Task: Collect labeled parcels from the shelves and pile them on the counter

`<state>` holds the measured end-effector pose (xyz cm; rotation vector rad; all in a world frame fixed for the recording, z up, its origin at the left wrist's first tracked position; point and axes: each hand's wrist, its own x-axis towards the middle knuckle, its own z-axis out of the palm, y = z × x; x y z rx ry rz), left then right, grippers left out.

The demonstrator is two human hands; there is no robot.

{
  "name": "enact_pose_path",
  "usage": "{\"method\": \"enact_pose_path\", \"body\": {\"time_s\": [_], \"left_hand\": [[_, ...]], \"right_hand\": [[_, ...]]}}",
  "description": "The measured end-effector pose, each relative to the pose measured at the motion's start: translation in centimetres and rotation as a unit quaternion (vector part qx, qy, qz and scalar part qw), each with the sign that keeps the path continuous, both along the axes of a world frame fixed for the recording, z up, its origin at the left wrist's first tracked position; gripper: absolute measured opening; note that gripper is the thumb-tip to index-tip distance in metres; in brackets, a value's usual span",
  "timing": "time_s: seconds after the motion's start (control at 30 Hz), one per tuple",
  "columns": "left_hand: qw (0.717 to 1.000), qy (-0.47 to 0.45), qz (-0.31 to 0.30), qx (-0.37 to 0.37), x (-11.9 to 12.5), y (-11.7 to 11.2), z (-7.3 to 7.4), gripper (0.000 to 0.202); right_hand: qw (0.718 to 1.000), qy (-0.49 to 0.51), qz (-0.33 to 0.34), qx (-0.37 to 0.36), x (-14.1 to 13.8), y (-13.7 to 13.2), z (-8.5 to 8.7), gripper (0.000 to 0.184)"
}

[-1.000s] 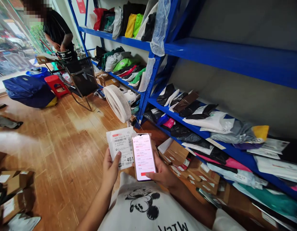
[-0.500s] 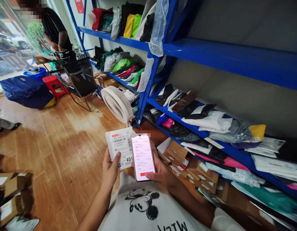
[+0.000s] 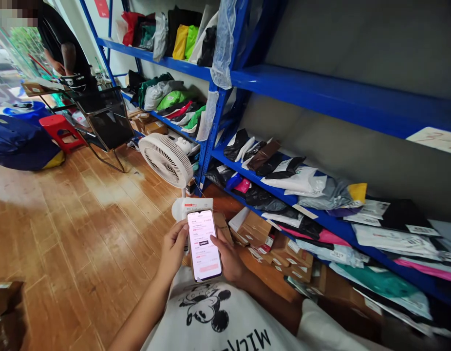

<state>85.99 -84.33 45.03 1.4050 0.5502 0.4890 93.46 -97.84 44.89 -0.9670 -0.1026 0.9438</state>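
Note:
A smartphone (image 3: 204, 261) with a lit screen of list entries and a small dark pop-up is held upright in front of my shirt. My right hand (image 3: 229, 256) is closed around its right side, the thumb over the screen's edge. At the phone's left edge is my left hand (image 3: 175, 243), closed on a white labelled parcel (image 3: 198, 203). Most of that parcel is hidden behind the phone; its top shows above. Brown cardboard (image 3: 222, 227) appears behind the phone's upper right; I cannot tell whether it is held.
Blue shelves (image 3: 302, 92) with bagged parcels (image 3: 294, 180) run along the right. Cardboard boxes (image 3: 254, 229) lie beneath them. A white fan (image 3: 167, 161) stands ahead. Farther left are a black chair (image 3: 104, 122), a red stool (image 3: 61, 131) and a person (image 3: 65, 44) at a table.
The phone has moved left over the parcel, covering most of its label. A dark pop-up has appeared and the red button has paled. My right thumb has moved up. The view has shifted right.

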Motion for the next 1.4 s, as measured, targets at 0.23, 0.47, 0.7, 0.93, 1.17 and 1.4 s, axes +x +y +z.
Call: {"method": "enact_pose_path", "body": {"time_s": [0.23,0.47,0.7,0.93,1.17,1.4], "left_hand": [[0.996,-0.01,-0.007,-0.087,1.8,-0.1,0.2,0.039],[0.997,-0.009,0.001,-0.08,1.6,0.0,-0.9,0.039],[0.991,0.025,0.103,-0.079,1.4,-1.2,-1.5,0.049],[0.887,-0.047,0.441,-0.129,-2.5,-5.7,-2.3,0.051],[0.695,-0.087,0.709,-0.075,-17.8,-11.4,-3.7,0.051],[0.485,-0.153,0.857,-0.076,-35.5,-21.5,-3.8,0.053]], "right_hand": [[0.999,-0.042,-0.017,-0.004,0.0,0.0,-1.0,0.043],[0.999,-0.03,-0.016,-0.016,0.2,-0.2,-2.4,0.053],[0.991,0.081,0.107,0.023,2.5,-0.2,-2.0,0.053],[0.823,0.275,0.496,-0.005,5.8,2.3,-3.0,0.084],[0.676,0.204,0.706,-0.063,-9.0,9.7,-5.4,0.059],[0.486,0.187,0.85,-0.081,-32.3,7.6,-3.9,0.067]]}}
